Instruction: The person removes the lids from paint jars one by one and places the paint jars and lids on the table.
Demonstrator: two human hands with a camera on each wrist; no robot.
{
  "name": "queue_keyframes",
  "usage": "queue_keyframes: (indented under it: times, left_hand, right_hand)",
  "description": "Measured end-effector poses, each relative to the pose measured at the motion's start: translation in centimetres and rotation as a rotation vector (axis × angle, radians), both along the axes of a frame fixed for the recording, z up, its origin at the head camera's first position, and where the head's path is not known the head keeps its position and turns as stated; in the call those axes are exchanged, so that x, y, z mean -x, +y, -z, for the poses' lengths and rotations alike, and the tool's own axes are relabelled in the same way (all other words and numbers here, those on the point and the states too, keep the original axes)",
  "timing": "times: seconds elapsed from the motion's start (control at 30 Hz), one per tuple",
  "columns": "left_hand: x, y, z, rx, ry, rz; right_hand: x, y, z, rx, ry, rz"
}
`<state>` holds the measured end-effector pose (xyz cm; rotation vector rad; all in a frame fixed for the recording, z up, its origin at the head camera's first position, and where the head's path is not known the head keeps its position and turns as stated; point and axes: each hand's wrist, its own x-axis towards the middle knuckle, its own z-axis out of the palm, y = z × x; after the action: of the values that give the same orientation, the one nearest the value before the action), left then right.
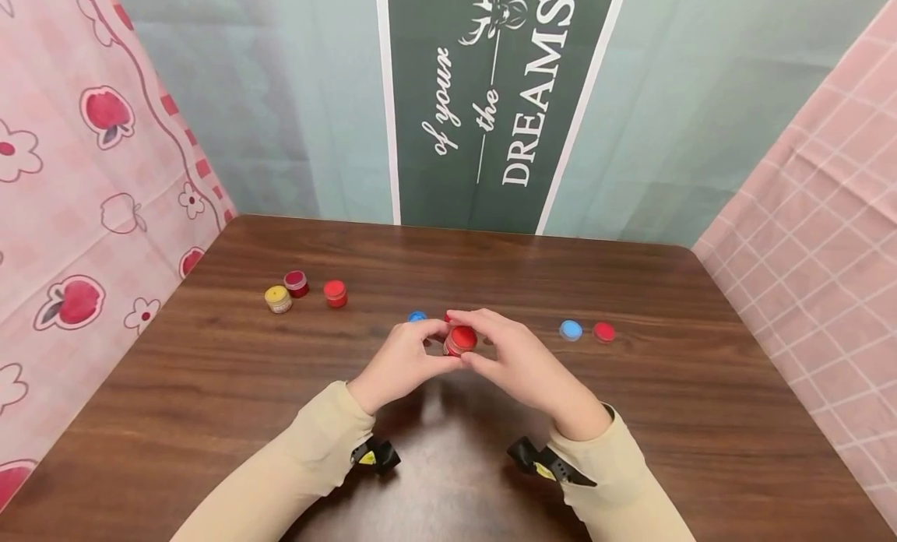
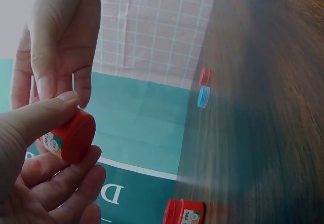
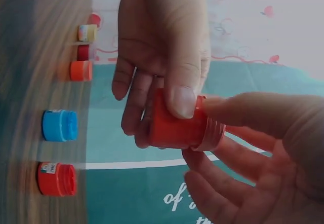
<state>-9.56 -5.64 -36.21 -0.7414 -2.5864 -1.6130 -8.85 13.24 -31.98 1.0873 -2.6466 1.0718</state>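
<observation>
1. The held red jar [image 1: 461,339] is just below the centre of the head view, between both hands, neither nearer.
2. The left hand [image 1: 401,363] has its grip round the body; the right hand [image 1: 522,363] pinches the ridged upper end.
3. Its stubby axis stands roughly upright, top facing up.
4. A blue lid [image 1: 571,329] lies right of centre on the table [image 1: 701,417].

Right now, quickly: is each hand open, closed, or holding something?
Left hand: closed, holding the red jar.
Right hand: closed, holding the same red jar.
</observation>
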Motion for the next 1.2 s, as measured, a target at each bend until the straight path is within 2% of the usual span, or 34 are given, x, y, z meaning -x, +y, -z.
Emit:
queue_keyframes:
  times: [0.07,0.23,0.3,0.47,0.53,0.6,0.77,0.87,0.93,1.13,1.2]
  left_hand:
    - [0.02,0.01,-0.05,0.008,0.006,-0.001]
    - [-0.03,0.03,-0.12,0.004,-0.007,0.011]
    - [-0.04,0.00,-0.12,0.002,-0.014,0.015]
    - [0.06,-0.15,-0.07,0.015,-0.006,0.000]
    - [0.08,-0.19,-0.09,0.019,0.005,-0.004]
    - [0.05,-0.21,-0.15,0.015,0.013,-0.001]
    - [-0.05,-0.12,-0.28,0.003,0.013,0.008]
    - [-0.06,-0.06,-0.29,0.004,0.005,0.010]
    - [-0.07,-0.08,-0.29,0.006,-0.005,0.009]
    - [0.04,-0.30,-0.30,0.018,0.019,-0.008]
    - [0.09,-0.34,-0.30,0.020,0.028,-0.008]
  right_hand:
    - [-0.01,0.01,-0.07,-0.002,-0.005,0.021]
    - [-0.01,-0.40,0.16,-0.053,-0.005,0.171]
    - [0.01,-0.45,0.27,-0.052,-0.006,0.165]
    - [0.05,-0.10,0.24,0.001,0.007,0.007]
    - [0.04,0.00,0.16,0.018,0.011,-0.029]
    - [0.04,-0.04,0.12,0.019,0.023,-0.017]
    - [0.00,-0.42,0.23,-0.013,0.042,0.124]
    - [0.00,-0.48,0.25,-0.004,0.034,0.144]
    - [0.00,-0.42,0.17,0.015,0.032,0.112]
    - [0.17,0.09,0.13,0.068,0.012,-0.072]
    - [0.16,0.13,0.08,0.076,0.010,-0.098]
